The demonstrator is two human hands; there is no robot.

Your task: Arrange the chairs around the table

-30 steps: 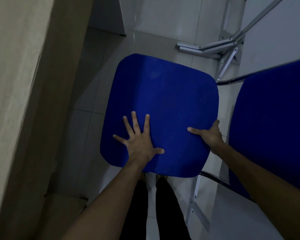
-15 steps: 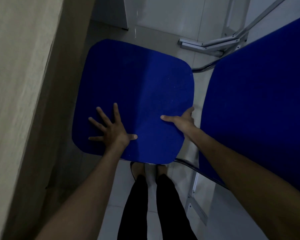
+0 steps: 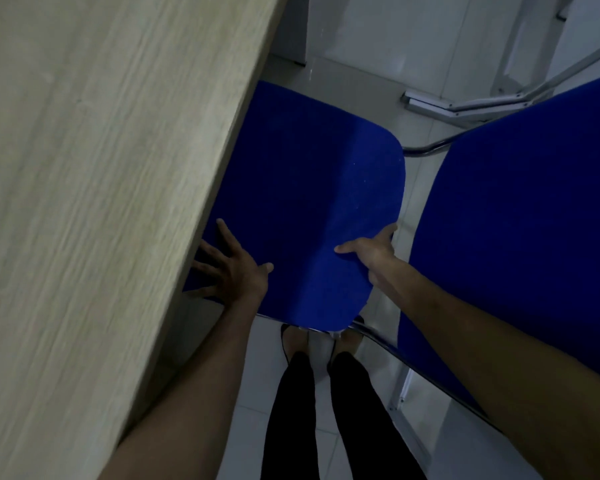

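Left hand (image 3: 234, 270) spread flat on blue chair seat (image 3: 312, 216), right hand (image 3: 371, 252) gripping its edge

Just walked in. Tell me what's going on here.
A person is sliding a blue chair seat in under the wooden table; its left part is already beneath the table edge. The left hand lies flat on the seat with fingers spread, next to the table edge. The right hand grips the seat's right rim, thumb on top. A second blue chair stands close on the right, apart from the table.
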